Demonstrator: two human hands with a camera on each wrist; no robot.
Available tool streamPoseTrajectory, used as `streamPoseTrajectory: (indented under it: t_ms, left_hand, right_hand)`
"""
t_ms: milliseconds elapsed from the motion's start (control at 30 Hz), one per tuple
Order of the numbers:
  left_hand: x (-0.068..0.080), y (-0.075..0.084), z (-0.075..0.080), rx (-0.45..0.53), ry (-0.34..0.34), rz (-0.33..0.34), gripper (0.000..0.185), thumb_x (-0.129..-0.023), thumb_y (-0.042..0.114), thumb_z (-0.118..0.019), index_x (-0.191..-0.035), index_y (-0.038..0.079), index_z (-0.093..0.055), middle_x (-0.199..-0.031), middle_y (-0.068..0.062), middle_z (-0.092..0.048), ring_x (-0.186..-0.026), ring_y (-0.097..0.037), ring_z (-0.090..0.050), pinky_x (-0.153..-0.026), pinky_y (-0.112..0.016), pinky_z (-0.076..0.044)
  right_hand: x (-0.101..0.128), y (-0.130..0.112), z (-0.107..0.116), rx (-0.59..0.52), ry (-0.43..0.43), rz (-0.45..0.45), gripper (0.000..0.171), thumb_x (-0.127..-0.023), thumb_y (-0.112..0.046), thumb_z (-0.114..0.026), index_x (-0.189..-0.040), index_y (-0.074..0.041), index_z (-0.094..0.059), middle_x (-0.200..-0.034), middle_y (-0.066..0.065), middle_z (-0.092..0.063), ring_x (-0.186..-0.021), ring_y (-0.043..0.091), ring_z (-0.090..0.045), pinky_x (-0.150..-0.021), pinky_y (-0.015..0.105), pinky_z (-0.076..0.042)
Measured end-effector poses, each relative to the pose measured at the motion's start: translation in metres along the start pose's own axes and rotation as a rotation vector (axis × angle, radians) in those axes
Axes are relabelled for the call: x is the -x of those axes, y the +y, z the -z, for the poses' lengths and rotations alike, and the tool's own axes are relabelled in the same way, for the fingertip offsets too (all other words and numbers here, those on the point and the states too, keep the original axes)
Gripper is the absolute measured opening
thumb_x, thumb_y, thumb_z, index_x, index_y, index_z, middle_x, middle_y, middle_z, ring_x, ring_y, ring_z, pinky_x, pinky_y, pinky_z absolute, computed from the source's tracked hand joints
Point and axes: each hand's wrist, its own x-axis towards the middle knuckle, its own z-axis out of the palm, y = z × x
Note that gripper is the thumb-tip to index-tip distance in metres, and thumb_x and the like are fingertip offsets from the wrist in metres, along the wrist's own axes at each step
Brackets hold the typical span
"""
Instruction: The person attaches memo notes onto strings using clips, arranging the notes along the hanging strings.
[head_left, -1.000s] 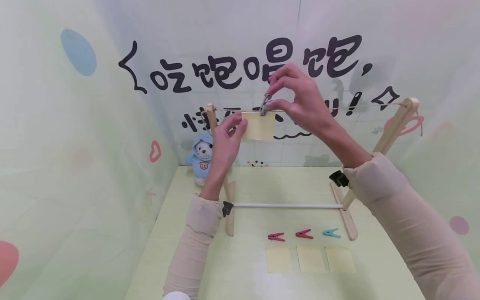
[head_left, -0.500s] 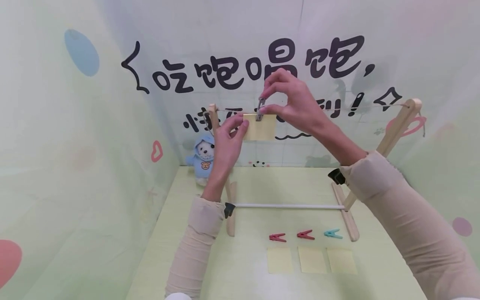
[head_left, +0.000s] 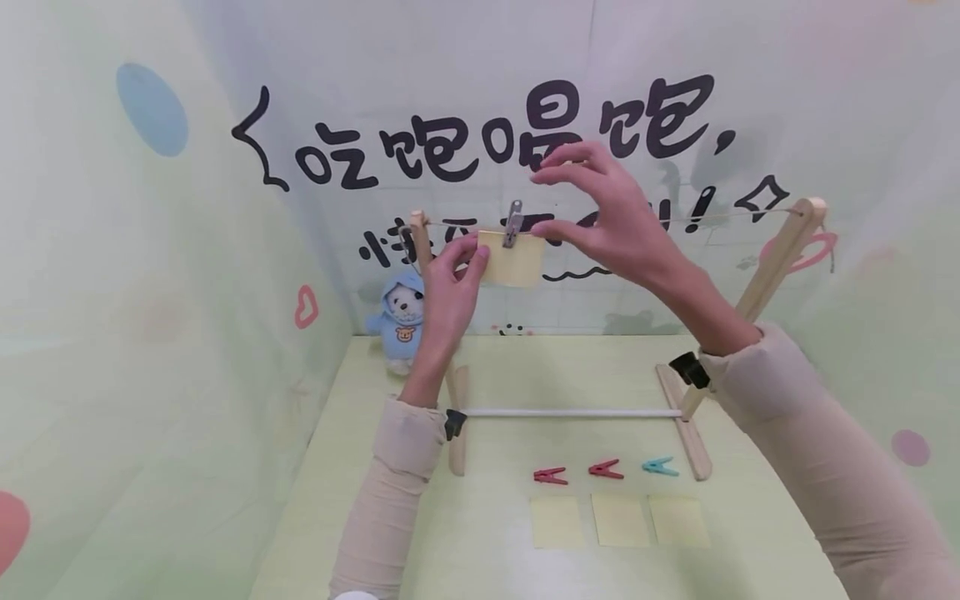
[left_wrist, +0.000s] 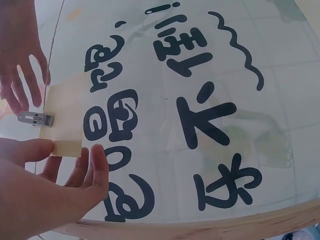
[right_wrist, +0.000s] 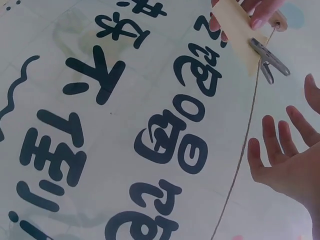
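Observation:
A grey clothespin (head_left: 513,223) stands upright on the top edge of a pale yellow paper note (head_left: 522,268), clipped at the string (right_wrist: 243,150). My left hand (head_left: 453,292) pinches the note's left edge between thumb and fingers, which the left wrist view also shows. Just right of the clothespin, my right hand (head_left: 618,212) is spread with thumb and fingers apart and nothing between them. In the right wrist view the clothespin's two handles stick out past the string, apart from the right hand's fingers.
The string spans a wooden frame, whose right post (head_left: 776,262) leans beside my right forearm. A white rod (head_left: 573,413) joins its feet. On the table lie two red clothespins (head_left: 606,469), a teal clothespin (head_left: 661,467) and three notes (head_left: 620,521). A blue-hooded plush toy (head_left: 402,325) sits back left.
My right hand has brought the clothespin left and down onto the note's top edge, then let go and drawn back to the right. The left hand keeps its pinch on the note.

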Motion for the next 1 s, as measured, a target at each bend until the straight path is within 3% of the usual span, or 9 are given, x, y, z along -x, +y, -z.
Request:
streamPoseTrajectory:
  t_ms: [200,433,600,800,900,1000]
  left_hand:
    - [0.002,-0.002,-0.002,-0.002,-0.018,0.01,0.03,-0.101,0.023,-0.063,-0.124,0.004,-0.067,-0.122,-0.014,-0.07,-0.115,-0.024,-0.069,-0.102,-0.032,-0.054]
    - [0.008,-0.01,-0.002,-0.018,-0.057,0.062,0.033,-0.102,0.028,-0.061,-0.125,0.006,-0.065,-0.128,-0.012,-0.068,-0.124,-0.022,-0.064,-0.106,-0.034,-0.052]
    - [0.015,-0.022,0.001,-0.027,-0.109,0.118,0.036,-0.102,0.029,-0.059,-0.129,0.005,-0.061,-0.129,-0.015,-0.066,-0.123,-0.027,-0.065,-0.106,-0.038,-0.052]
    - [0.029,-0.05,-0.002,-0.042,-0.225,0.122,0.037,-0.104,0.022,-0.055,-0.136,0.004,-0.052,-0.135,-0.014,-0.063,-0.121,-0.029,-0.066,-0.103,-0.039,-0.054]
    - [0.046,-0.072,-0.007,-0.088,-0.272,0.129,0.038,-0.104,0.022,-0.055,-0.138,0.006,-0.051,-0.134,-0.012,-0.065,-0.117,-0.029,-0.068,-0.101,-0.039,-0.055]
    - [0.071,-0.096,-0.015,-0.176,-0.332,0.161,0.04,-0.104,0.024,-0.055,-0.14,0.009,-0.051,-0.134,-0.012,-0.065,-0.117,-0.028,-0.068,-0.101,-0.041,-0.055]
  right_hand:
    - [0.035,0.0,0.018,0.083,0.05,0.039,0.028,-0.089,-0.008,-0.076,-0.117,-0.004,-0.072,-0.128,0.011,-0.062,-0.124,0.022,-0.055,-0.103,0.023,-0.039]
    - [0.092,-0.001,0.035,0.075,0.083,0.11,0.032,-0.083,0.002,-0.078,-0.114,-0.003,-0.073,-0.124,0.014,-0.064,-0.122,0.017,-0.054,-0.107,0.012,-0.035]
    - [0.131,0.001,0.044,0.081,0.062,0.087,0.03,-0.084,-0.003,-0.079,-0.114,-0.005,-0.073,-0.124,0.013,-0.064,-0.124,0.007,-0.052,-0.107,0.008,-0.035]
    - [0.168,0.007,0.048,0.102,0.029,0.047,0.027,-0.088,-0.008,-0.077,-0.114,-0.006,-0.073,-0.124,0.013,-0.063,-0.122,0.005,-0.054,-0.101,0.004,-0.037]
    - [0.183,0.012,0.047,0.11,0.016,0.034,0.028,-0.086,-0.006,-0.078,-0.114,-0.007,-0.073,-0.123,0.013,-0.063,-0.121,0.005,-0.054,-0.099,0.003,-0.037]
    - [0.196,0.018,0.047,0.115,0.013,0.01,0.038,-0.078,0.006,-0.079,-0.114,-0.006,-0.073,-0.123,0.013,-0.063,-0.12,0.004,-0.053,-0.1,0.003,-0.037]
